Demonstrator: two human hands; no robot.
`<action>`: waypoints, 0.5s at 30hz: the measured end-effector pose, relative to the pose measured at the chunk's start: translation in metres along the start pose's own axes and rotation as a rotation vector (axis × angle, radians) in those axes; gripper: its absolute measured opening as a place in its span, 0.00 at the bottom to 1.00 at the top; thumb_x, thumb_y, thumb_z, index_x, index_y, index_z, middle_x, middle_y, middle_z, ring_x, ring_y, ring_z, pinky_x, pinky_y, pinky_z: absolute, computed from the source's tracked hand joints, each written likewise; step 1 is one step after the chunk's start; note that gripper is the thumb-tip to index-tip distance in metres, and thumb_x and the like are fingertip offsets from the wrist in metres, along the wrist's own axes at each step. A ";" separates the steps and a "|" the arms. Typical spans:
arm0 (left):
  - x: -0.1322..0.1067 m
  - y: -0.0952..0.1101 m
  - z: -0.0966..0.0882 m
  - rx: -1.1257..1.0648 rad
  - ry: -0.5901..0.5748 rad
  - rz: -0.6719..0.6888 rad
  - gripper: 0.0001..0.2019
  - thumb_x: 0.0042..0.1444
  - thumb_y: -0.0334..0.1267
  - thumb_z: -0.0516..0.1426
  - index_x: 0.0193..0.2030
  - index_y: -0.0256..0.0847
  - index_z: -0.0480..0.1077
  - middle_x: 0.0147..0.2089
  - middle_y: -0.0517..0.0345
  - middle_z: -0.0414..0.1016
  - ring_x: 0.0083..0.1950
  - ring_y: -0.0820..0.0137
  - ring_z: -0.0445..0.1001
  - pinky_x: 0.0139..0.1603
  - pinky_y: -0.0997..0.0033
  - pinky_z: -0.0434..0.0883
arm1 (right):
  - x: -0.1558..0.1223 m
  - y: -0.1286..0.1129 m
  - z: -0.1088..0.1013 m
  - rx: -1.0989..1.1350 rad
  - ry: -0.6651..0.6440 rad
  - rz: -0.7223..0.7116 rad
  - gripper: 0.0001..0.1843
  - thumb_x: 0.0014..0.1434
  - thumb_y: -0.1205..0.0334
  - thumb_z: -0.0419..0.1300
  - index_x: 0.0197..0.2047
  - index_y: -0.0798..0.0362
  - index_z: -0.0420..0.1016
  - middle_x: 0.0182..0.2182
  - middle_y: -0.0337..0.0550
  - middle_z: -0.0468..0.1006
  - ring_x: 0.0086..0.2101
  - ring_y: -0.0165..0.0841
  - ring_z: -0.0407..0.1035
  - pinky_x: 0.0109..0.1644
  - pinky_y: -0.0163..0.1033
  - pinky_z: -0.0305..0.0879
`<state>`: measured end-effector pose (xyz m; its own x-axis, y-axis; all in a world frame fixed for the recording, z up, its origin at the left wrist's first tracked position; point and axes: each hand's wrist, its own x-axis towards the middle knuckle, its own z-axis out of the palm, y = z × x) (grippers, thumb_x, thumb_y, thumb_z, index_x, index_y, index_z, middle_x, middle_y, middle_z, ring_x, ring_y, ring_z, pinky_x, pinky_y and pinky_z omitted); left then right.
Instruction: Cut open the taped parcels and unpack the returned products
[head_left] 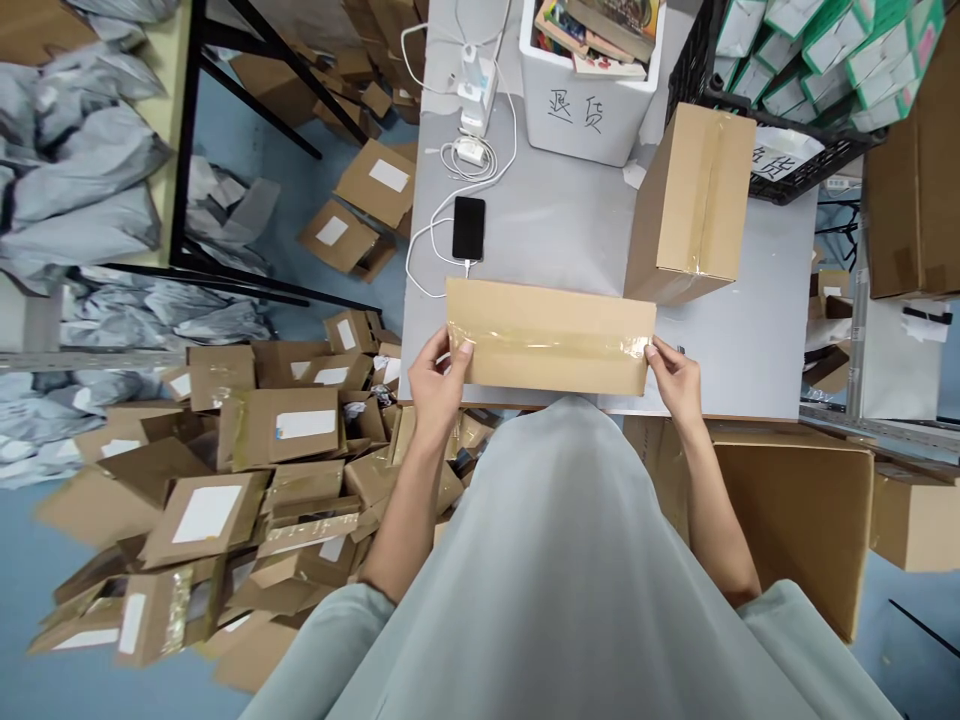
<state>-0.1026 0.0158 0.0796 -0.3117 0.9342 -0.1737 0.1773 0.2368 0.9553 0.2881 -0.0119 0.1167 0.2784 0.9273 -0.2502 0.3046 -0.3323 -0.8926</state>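
Note:
A long cardboard box (551,325) with clear tape along its near face sits at the front edge of the grey table, between my two hands. My left hand (439,380) grips its left end, thumb on the taped face. At the right end, my right hand (675,375) pinches the box's edge near the end of the tape. Behind and to the right stands a taller taped cardboard box (694,200), touched by neither hand. The fingertips behind the long box are partly hidden.
On the table (559,220) lie a phone (469,228) on a white cable and a power strip (476,100). A white bin (585,120) of books and a black crate (787,175) stand at the back. Cardboard boxes (285,425) pile up on the floor at left; a large open carton (795,520) is at right.

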 end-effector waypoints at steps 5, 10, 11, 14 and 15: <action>0.006 -0.003 0.002 0.063 -0.015 -0.011 0.33 0.64 0.61 0.69 0.66 0.38 0.83 0.66 0.41 0.86 0.62 0.53 0.86 0.63 0.55 0.83 | 0.007 -0.004 0.005 -0.068 0.023 0.050 0.34 0.65 0.35 0.69 0.64 0.51 0.89 0.61 0.50 0.88 0.63 0.56 0.82 0.73 0.63 0.76; -0.003 -0.017 0.008 0.066 -0.013 -0.037 0.32 0.65 0.60 0.68 0.66 0.39 0.82 0.65 0.39 0.86 0.64 0.53 0.85 0.67 0.54 0.81 | 0.003 0.008 0.013 -0.169 0.027 0.099 0.38 0.64 0.32 0.68 0.65 0.52 0.87 0.59 0.55 0.90 0.54 0.54 0.86 0.63 0.59 0.81; -0.005 -0.018 0.010 0.064 -0.002 -0.034 0.31 0.65 0.59 0.67 0.66 0.39 0.81 0.65 0.39 0.86 0.65 0.53 0.85 0.68 0.54 0.80 | 0.002 0.011 0.016 -0.198 0.039 0.099 0.39 0.64 0.31 0.67 0.65 0.51 0.87 0.58 0.55 0.90 0.51 0.52 0.86 0.59 0.58 0.82; -0.007 -0.016 0.013 0.058 0.022 -0.043 0.31 0.66 0.59 0.67 0.66 0.39 0.81 0.66 0.38 0.85 0.67 0.52 0.83 0.71 0.52 0.79 | -0.001 0.019 0.028 -0.267 0.087 0.087 0.43 0.67 0.24 0.60 0.64 0.52 0.86 0.57 0.59 0.88 0.48 0.49 0.83 0.56 0.55 0.80; -0.007 -0.013 0.014 0.058 0.022 -0.051 0.31 0.66 0.59 0.67 0.66 0.39 0.81 0.67 0.39 0.84 0.68 0.52 0.83 0.71 0.52 0.78 | -0.001 0.022 0.033 -0.277 0.108 0.079 0.44 0.68 0.23 0.57 0.63 0.52 0.86 0.56 0.61 0.87 0.49 0.49 0.82 0.58 0.55 0.79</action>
<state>-0.0895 0.0094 0.0648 -0.3415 0.9148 -0.2156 0.2143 0.2991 0.9298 0.2645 -0.0146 0.0852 0.4018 0.8780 -0.2600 0.5108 -0.4506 -0.7322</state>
